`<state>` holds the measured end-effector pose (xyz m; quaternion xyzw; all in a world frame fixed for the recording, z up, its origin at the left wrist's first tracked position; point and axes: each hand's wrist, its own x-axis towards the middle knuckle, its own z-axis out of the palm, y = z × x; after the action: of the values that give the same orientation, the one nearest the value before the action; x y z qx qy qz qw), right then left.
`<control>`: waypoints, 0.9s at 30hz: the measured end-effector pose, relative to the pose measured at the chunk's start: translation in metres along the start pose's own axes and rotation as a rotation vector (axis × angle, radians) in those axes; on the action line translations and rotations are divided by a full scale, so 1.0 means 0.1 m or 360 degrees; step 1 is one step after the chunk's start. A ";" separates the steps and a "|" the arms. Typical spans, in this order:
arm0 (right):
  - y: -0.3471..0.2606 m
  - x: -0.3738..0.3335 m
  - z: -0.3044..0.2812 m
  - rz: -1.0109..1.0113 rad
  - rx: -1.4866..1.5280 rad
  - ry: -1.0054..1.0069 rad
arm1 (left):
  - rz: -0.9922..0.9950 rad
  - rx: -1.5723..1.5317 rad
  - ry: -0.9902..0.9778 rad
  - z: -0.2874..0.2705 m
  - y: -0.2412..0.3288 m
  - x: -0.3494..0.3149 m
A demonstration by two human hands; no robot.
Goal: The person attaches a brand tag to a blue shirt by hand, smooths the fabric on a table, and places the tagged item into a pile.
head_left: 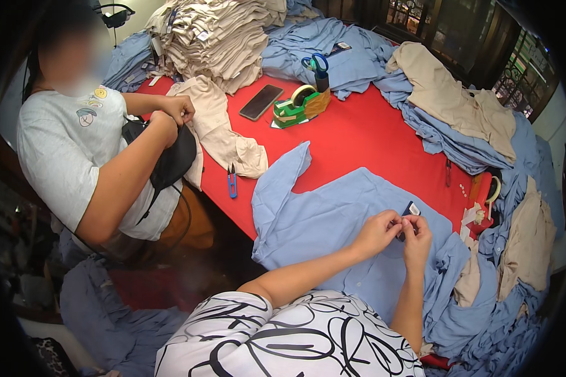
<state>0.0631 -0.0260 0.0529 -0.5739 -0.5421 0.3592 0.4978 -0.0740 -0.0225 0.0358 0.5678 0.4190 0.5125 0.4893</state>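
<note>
A light blue shirt [333, 220] lies spread on the red table in front of me. Over its upper right part, my left hand [378, 231] and my right hand [416, 242] meet with fingertips pinched together. Between them is a dark hang tag [411, 208] with a white label; part of it shows past my fingers and the rest is hidden behind them. Both hands look closed on this tag. Any string or fastener at the fingertips is too small to make out.
Beige shirts [217, 44] are piled high at the back, with blue shirts [327, 53] beside them. A green tape dispenser [292, 112], a phone [261, 102] and blue snips [232, 182] lie on the red table [352, 129]. A co-worker [100, 157] stands left, hands at a black bag [173, 157].
</note>
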 end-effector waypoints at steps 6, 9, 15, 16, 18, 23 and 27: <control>-0.09 -0.10 0.05 -0.0327 -0.0246 0.0142 | 0.0035 0.0156 0.0026 0.00 0.12 0.00; -0.10 -0.15 0.11 -0.0262 0.0047 0.0219 | -0.0277 -0.0075 -0.0045 -0.02 0.29 -0.01; 0.08 -0.18 0.22 -0.0016 0.0842 0.0213 | 0.0168 0.0060 0.0061 0.00 0.21 0.00; 0.08 -0.19 0.23 -0.0010 0.0819 0.0197 | 0.0227 0.0156 0.0065 -0.01 0.18 0.01; 0.04 -0.19 0.23 -0.0003 0.0784 0.0166 | 0.0388 0.0349 0.0089 -0.02 0.16 0.04; 0.05 -0.14 0.18 0.0214 0.1209 0.0125 | 0.0712 0.0590 0.0053 0.00 0.13 0.01; 0.17 -0.06 0.05 0.0306 0.1395 0.0020 | 0.0797 0.0699 -0.0024 0.00 0.14 0.04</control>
<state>0.0616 -0.0299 0.0341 -0.3587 -0.2798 0.5961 0.6616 -0.0739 -0.0209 0.0503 0.7488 0.3634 0.5101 0.2170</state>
